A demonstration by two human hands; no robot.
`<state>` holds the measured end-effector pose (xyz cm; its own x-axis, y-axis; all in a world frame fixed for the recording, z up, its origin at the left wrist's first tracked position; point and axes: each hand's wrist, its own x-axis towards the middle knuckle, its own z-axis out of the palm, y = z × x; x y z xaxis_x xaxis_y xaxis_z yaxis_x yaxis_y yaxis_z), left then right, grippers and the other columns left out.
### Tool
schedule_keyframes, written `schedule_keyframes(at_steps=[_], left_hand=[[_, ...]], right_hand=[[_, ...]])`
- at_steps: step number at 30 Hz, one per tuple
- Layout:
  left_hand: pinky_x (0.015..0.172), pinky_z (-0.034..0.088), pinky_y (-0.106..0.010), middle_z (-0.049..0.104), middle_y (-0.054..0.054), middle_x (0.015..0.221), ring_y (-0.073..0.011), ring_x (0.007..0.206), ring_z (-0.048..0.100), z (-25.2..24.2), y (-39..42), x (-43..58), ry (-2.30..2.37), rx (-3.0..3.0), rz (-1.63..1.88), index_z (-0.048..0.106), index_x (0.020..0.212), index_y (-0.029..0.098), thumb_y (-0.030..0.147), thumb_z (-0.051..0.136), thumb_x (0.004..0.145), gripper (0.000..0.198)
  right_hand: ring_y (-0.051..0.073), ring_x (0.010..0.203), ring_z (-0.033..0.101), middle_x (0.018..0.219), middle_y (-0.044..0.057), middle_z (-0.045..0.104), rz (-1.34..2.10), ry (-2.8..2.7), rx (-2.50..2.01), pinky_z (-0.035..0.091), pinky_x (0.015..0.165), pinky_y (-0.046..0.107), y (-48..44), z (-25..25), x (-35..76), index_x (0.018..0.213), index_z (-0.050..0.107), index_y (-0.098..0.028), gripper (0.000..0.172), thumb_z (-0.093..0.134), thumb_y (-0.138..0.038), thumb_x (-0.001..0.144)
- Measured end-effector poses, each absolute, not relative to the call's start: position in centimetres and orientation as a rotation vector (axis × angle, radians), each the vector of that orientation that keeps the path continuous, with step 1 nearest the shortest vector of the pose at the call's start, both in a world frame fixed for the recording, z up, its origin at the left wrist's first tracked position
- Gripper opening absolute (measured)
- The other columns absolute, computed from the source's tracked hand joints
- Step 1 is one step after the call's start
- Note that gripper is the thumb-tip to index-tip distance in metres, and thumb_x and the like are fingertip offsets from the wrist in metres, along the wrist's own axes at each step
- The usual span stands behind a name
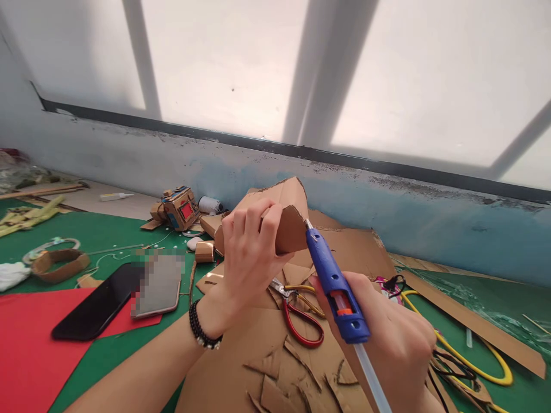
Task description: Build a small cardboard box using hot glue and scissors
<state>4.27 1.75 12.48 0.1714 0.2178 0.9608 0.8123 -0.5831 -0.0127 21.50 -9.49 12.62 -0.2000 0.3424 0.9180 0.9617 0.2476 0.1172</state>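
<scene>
My left hand (249,252) is closed on a bent cardboard piece (290,198), its fingers curled over the near side. In my right hand (387,321) is a blue hot glue gun (329,264), with a clear glue stick (372,376) poking out of its back end. The gun's metal tip touches or nearly touches the right edge of the cardboard piece; I cannot tell which. Between my two hands lie red-handled scissors (301,324) on a flat cardboard sheet (224,355).
Cardboard scraps (275,384) litter the near sheet. To the left lie a black phone (97,304), a second phone (161,287) and red paper (34,338). A small cardboard model (178,209) stands behind them. On the right are a cardboard strip (477,327) and a yellow loop (491,364).
</scene>
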Motion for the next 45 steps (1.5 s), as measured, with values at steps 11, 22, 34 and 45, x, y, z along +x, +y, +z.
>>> schedule_keyframes(at_steps=[11,22,34,45], left_hand=[[0.101,0.044,-0.048,0.071,-0.018,0.139,-0.0354,0.117,0.066,12.08,1.60,4.33,-0.928,-1.951,-1.396,0.050,0.148,0.023,0.022,0.082,0.084,0.071],[0.097,0.043,-0.048,0.072,-0.017,0.137,-0.0350,0.116,0.064,12.22,1.74,4.13,-0.875,-1.971,-1.328,0.051,0.143,0.022,0.018,0.079,0.087,0.064],[0.096,0.044,-0.046,0.074,-0.017,0.134,-0.0342,0.111,0.065,12.92,2.45,3.77,-0.887,-1.888,-1.334,0.055,0.139,0.018,0.022,0.084,0.083,0.063],[0.093,0.044,-0.047,0.073,-0.016,0.135,-0.0350,0.111,0.063,12.47,2.37,3.87,-0.905,-1.937,-1.297,0.054,0.141,0.019,0.024,0.087,0.083,0.067]], right_hand=[[0.008,0.049,0.042,0.058,-0.006,0.051,-0.945,-1.702,-1.209,0.031,0.056,0.025,-9.61,13.02,21.67,0.092,0.066,-0.020,0.017,0.059,-0.016,0.106],[0.009,0.050,0.040,0.060,-0.007,0.050,-0.971,-1.705,-1.195,0.031,0.057,0.024,-9.77,13.05,21.71,0.093,0.066,-0.020,0.012,0.064,-0.017,0.104],[0.008,0.050,0.042,0.061,-0.008,0.051,-0.894,-1.729,-1.196,0.030,0.057,0.023,-9.30,12.99,22.01,0.093,0.068,-0.020,0.016,0.058,-0.013,0.105],[0.008,0.049,0.041,0.059,-0.007,0.049,-0.876,-1.706,-1.192,0.031,0.055,0.023,-9.18,12.85,21.57,0.090,0.068,-0.020,0.022,0.055,-0.016,0.108]])
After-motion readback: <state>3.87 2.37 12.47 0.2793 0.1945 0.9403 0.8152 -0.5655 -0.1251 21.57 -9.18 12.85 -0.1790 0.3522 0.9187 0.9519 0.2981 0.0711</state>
